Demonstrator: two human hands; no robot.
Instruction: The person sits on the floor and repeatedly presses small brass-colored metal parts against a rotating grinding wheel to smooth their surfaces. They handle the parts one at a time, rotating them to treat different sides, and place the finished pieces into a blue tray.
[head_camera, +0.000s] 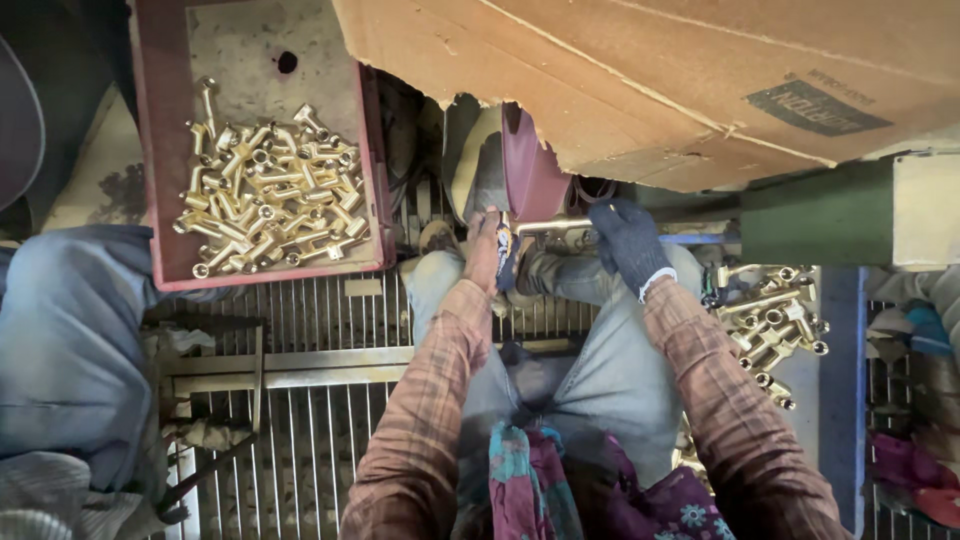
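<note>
- Polishing step, by my judgement: left hand (487, 240) and gloved right hand (628, 240), each grip clamped on the brass fitting (550, 226), press it against the maroon wheel (530, 175) just above.
- Next move likely calls for turning the fitting steadily; finished pieces (770, 320) lie right of the right grip, the red tray (160, 180) of fittings left.

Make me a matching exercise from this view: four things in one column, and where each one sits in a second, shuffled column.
Things:
1. red tray
2. brass part
3. cardboard sheet
4. loose pile of brass fittings

Places:
A. overhead, above the wheel
B. held between the left hand and the gloved right hand
C. upper left, filled with brass fittings
D. at the right, beside the right sleeve

Pairs: 1-C, 2-B, 3-A, 4-D
</note>
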